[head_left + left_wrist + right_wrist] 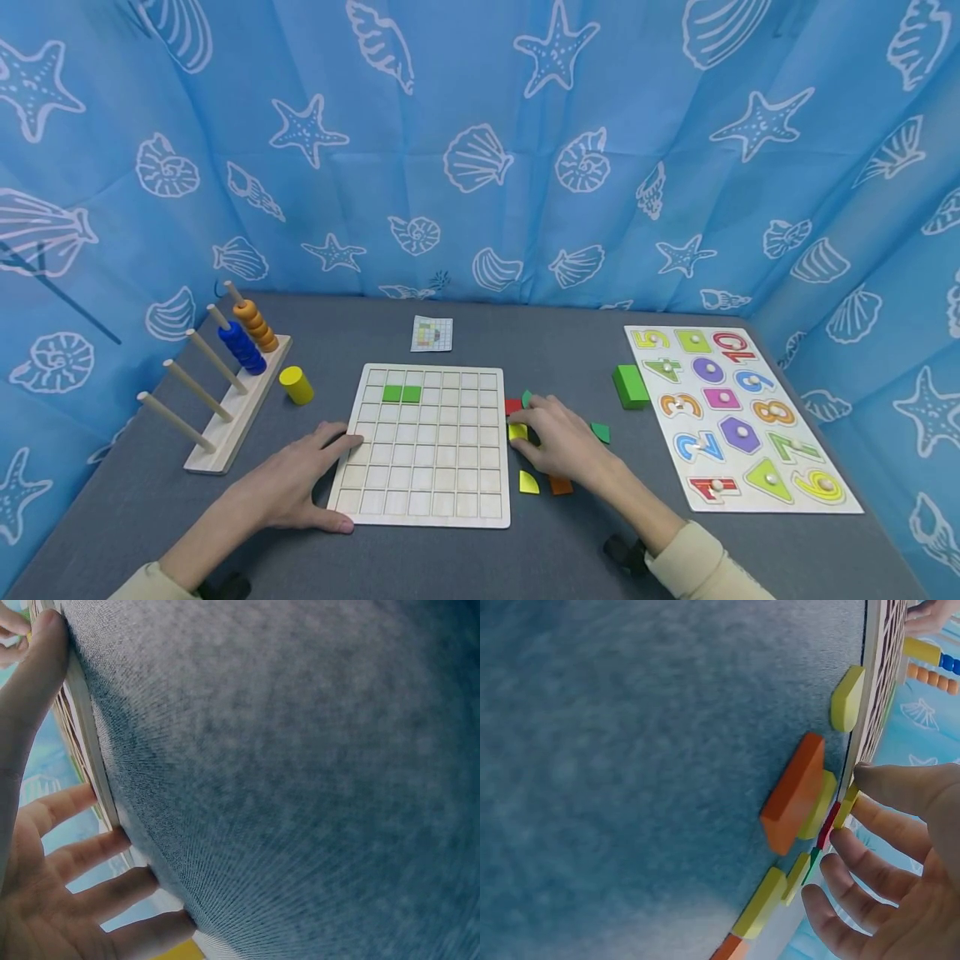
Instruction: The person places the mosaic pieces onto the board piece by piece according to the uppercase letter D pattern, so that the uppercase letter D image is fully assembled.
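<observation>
A thin yellow tile [846, 810] is pinched between the thumb and index finger of the right hand [566, 437], the other fingers being held loosely bent; it is held just beside the right edge of a pale wooden grid board [450, 477]. The board is touched at its left side by the left hand [296, 479], whose fingers are spread and relaxed, with the thumb laid by the near-left corner and nothing grasped. The board is nearly square, so no long axis can be told; its columns are pointed away from the person. The yellow tile's long axis is hidden by the fingers. Two smooth green squares [402, 393] are set side by side in the board's upper left. Around the right hand, a yellow quarter-round [528, 482], an orange piece [560, 485], a red piece [513, 406] and a green piece [601, 432] are scattered on the grey, woven-textured worktop [420, 567]. Farther right, a green block [632, 387] is placed beside a number puzzle [735, 468]. At left, a yellow cylinder [296, 385] is stood near a wooden peg stand [225, 433], on which blue and orange rings are threaded. Beyond the board, a printed card [432, 333] is laid before a shell-patterned blue curtain [450, 225].
</observation>
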`<state>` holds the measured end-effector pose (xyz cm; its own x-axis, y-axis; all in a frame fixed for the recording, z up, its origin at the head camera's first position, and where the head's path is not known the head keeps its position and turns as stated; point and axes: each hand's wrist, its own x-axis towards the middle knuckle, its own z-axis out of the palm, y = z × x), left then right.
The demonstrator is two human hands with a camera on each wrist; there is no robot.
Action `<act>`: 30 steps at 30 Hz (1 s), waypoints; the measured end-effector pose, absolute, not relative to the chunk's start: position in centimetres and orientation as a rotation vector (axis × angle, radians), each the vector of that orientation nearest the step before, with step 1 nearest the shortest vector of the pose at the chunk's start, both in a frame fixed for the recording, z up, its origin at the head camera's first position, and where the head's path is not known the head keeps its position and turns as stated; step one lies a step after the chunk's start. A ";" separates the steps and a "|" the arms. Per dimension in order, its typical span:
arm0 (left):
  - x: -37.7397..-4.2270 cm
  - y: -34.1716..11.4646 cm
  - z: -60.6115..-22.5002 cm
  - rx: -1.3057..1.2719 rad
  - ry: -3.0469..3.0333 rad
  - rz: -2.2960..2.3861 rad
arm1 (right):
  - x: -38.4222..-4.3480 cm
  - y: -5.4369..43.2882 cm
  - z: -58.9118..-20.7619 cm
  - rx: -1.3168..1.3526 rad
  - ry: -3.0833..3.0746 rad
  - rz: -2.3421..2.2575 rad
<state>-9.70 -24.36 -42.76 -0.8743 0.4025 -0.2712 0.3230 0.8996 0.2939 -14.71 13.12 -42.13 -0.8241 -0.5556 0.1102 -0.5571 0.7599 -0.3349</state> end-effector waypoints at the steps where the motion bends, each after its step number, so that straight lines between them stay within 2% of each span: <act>1: -9.7 -24.4 -42.8 0.536 2.737 0.343 | -14.7 13.0 -42.1 0.930 -2.940 0.572; 30: -9.5 -24.2 -42.7 0.528 2.747 0.342 | -17.1 7.8 -40.9 0.904 -2.955 0.692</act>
